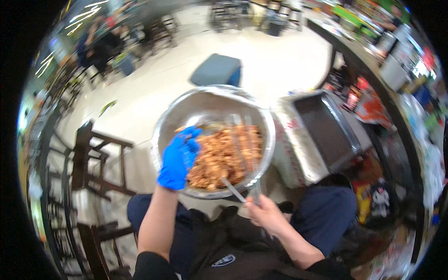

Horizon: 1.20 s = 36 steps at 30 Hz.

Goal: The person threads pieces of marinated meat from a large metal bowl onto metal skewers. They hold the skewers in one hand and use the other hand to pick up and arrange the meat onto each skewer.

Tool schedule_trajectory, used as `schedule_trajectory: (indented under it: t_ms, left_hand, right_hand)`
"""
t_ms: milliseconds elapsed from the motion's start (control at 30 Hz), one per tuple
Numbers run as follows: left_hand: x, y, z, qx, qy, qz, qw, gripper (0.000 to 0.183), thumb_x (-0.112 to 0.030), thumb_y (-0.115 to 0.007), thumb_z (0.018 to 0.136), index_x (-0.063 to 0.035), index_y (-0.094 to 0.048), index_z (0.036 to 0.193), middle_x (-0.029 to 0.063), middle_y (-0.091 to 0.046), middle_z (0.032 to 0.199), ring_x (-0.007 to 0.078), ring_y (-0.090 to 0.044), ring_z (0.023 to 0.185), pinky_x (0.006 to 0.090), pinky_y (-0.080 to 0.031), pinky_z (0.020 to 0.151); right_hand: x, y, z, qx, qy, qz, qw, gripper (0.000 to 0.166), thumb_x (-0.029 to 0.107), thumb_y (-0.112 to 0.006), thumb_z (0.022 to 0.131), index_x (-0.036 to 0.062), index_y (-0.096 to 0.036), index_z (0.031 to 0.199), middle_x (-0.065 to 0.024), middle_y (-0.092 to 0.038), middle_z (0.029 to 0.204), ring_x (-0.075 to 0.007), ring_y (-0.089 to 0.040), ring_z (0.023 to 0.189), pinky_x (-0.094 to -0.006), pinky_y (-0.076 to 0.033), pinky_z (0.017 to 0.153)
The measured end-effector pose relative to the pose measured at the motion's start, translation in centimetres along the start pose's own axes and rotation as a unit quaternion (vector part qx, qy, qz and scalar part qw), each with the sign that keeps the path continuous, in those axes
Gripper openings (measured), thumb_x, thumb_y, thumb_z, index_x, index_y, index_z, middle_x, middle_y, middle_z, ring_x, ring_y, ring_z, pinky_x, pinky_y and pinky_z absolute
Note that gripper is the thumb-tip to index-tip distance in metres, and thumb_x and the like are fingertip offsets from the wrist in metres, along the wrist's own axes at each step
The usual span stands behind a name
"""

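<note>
A large metal bowl (214, 99) sits between my knees, its lower half filled with chopped, marinated meat pieces (215, 154). My left hand (180, 157), in a blue glove, is over the left side of the bowl against the meat. Its fingers are bent, and whether they pinch a piece is hidden. My right hand (267, 213) is bare and closed around several thin metal skewers (233, 190) at the bowl's near right rim. Some skewers reach across the meat and are blurred; one shorter-looking rod points toward the bowl's middle.
Right of the bowl, a dark rectangular metal tray (325, 129) rests on a white foam box (290, 154). A grey-blue bin or box (218, 70) stands beyond the bowl. Wooden stools (101, 161) are at left; a long counter (371, 66) curves along the right. People are farther off.
</note>
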State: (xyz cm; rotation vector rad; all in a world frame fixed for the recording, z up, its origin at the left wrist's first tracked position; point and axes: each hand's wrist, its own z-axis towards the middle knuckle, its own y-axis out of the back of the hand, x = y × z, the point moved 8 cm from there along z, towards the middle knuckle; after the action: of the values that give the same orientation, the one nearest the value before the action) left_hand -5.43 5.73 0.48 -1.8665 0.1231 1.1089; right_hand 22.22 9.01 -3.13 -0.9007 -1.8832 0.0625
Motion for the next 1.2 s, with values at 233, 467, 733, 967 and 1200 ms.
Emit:
schedule_trajectory:
  t_ms: [233,467,733,967,1200]
  left_hand:
    - [0.3,1.5,0.7,-0.005,-0.041,0.006,0.999,0.025,-0.018,-0.049,0.095,0.0007,-0.054,0.112,0.0060,-0.057,0.090,0.0129,-0.049,0.068,0.0272,-0.043,0.063]
    - [1.0,-0.5,0.1,-0.061,-0.056,0.043,0.996,0.020,-0.020,-0.046,0.097,-0.0033,-0.054,0.106,0.0047,-0.055,0.086,0.0147,-0.049,0.068,0.0287,-0.045,0.063]
    - [1.2,-0.9,0.3,-0.010,-0.080,0.070,0.994,0.024,-0.022,-0.046,0.097,0.0000,-0.053,0.105,0.0082,-0.055,0.091,0.0190,-0.054,0.075,0.0319,-0.046,0.065]
    - [1.9,-4.0,0.1,0.049,0.064,-0.122,0.989,0.041,-0.025,-0.045,0.098,0.0051,-0.045,0.125,0.0203,-0.050,0.129,0.0264,-0.050,0.118,0.0389,-0.044,0.097]
    - [0.1,-1.4,0.7,-0.011,-0.019,-0.026,0.999,0.048,-0.021,-0.041,0.099,-0.0009,-0.028,0.140,0.0204,-0.035,0.142,0.0279,-0.036,0.133,0.0487,-0.032,0.109]
  right_hand:
    - [0.2,-1.6,0.4,0.020,0.053,-0.020,0.998,0.009,0.015,-0.051,0.095,0.0082,-0.050,0.088,0.0067,-0.040,0.064,-0.0030,-0.037,0.053,-0.0209,-0.031,0.046]
    - [-0.2,-2.1,0.3,0.026,0.038,0.032,0.998,0.009,0.014,-0.049,0.096,0.0084,-0.048,0.089,0.0068,-0.038,0.059,-0.0030,-0.033,0.045,-0.0208,-0.025,0.039]
    - [-0.1,-2.7,0.3,0.056,0.012,0.085,0.995,0.008,0.015,-0.048,0.097,0.0090,-0.047,0.091,0.0070,-0.036,0.059,-0.0025,-0.029,0.044,-0.0208,-0.021,0.038]
    - [0.7,-1.7,0.1,0.058,0.019,0.099,0.993,0.007,0.014,-0.048,0.096,0.0092,-0.048,0.091,0.0066,-0.037,0.060,-0.0026,-0.029,0.044,-0.0205,-0.021,0.038]
    - [0.7,-1.0,-0.1,0.029,0.004,0.059,0.998,0.005,0.014,-0.050,0.096,0.0094,-0.049,0.095,0.0066,-0.037,0.061,-0.0020,-0.028,0.045,-0.0192,-0.021,0.039]
